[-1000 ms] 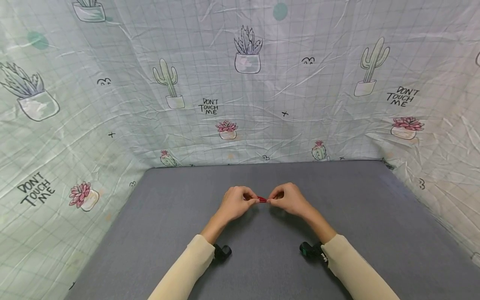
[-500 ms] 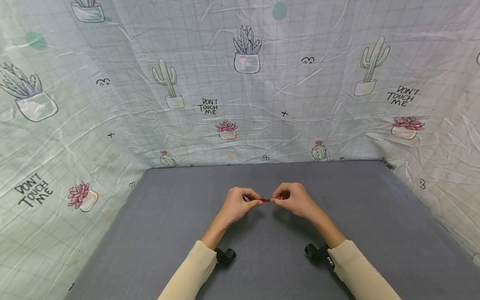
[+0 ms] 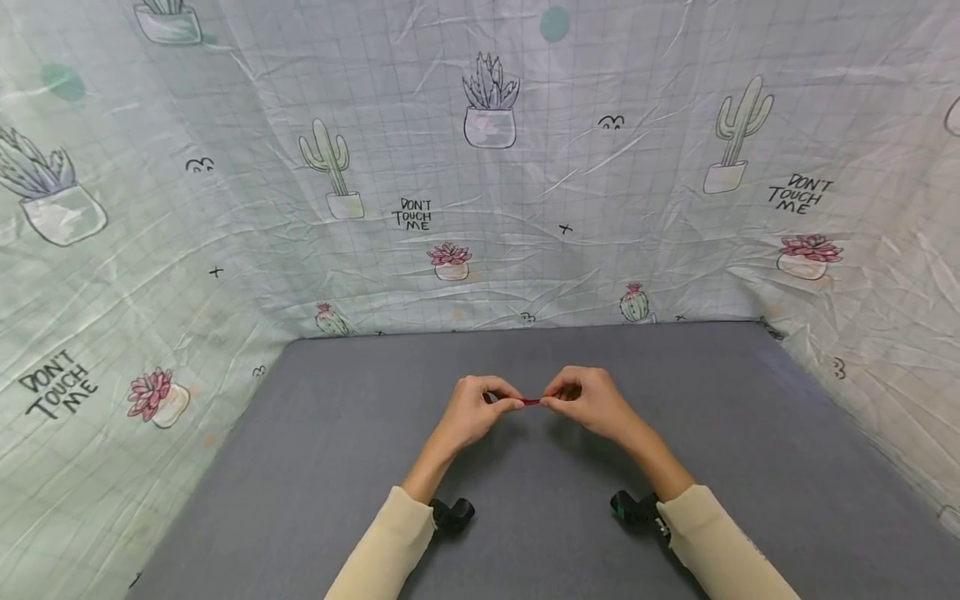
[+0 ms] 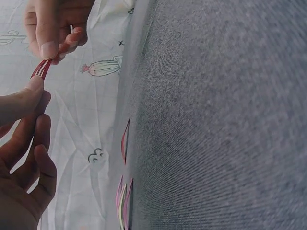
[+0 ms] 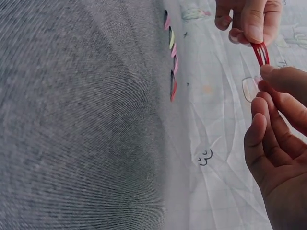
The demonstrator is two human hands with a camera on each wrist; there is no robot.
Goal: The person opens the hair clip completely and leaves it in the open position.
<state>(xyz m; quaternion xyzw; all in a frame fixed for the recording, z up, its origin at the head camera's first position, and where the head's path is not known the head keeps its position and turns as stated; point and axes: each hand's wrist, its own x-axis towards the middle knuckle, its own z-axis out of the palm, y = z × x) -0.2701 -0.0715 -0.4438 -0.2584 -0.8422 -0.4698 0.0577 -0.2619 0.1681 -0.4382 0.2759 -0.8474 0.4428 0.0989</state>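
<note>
A red snap hair clip (image 3: 531,402) is stretched between my two hands above the table, seen almost edge-on in the head view. Thumb and fingers of my left hand (image 3: 474,412) pinch one end, while my right hand (image 3: 596,407) pinches the other. In the left wrist view, the slits between the strips of the clip (image 4: 41,70) show, its ends covered by fingertips. The right wrist view has the same clip (image 5: 260,53) with the other fingers of my right hand (image 5: 283,158) loosely bent below.
Beyond the hands, another red hair clip (image 4: 125,142) lies on the grey table (image 3: 360,433). Beside it are several pink and yellow hair clips (image 4: 123,202), mostly hidden by my left hand in the head view. A cactus-print cloth (image 3: 525,192) rises behind the table.
Both hands have shifted slightly right, the right forearm most. The red hair clip has turned from showing its broader face to a thin line in the head view. Both pinches hold.
</note>
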